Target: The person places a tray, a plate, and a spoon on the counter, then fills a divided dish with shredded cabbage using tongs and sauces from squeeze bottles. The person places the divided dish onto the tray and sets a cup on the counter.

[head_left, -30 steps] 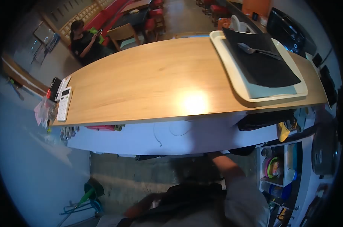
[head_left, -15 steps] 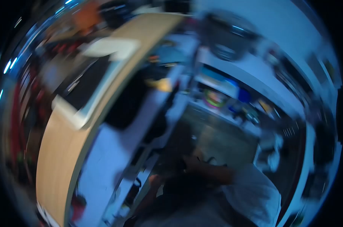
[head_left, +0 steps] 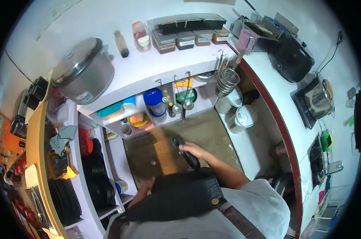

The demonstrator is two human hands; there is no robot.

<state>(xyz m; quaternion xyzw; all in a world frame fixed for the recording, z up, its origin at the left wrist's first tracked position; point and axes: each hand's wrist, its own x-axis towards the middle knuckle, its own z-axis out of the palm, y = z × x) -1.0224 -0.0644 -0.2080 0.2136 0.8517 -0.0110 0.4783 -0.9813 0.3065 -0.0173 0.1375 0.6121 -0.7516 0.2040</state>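
Note:
My right hand (head_left: 193,150) is closed around a dark elongated object (head_left: 185,153), held above the floor in front of my body. I cannot make out exactly what the object is. To its left, my left hand (head_left: 147,185) is low beside the black apron (head_left: 176,197); the apron partly hides it, and its fingers are too unclear to read. Ladles (head_left: 188,104) hang from the shelf edge beyond my right hand.
A large rice cooker (head_left: 85,71) and labelled containers (head_left: 185,40) stand on the back counter. Strainers (head_left: 228,81) hang at its right end. Stacked black plates (head_left: 65,201) fill the left shelves. A steel pot (head_left: 319,99) stands on the right counter.
The view has swung right, from the wooden counter with the tray to the back counter and shelves. My right hand now shows clearly, holding a dark object.

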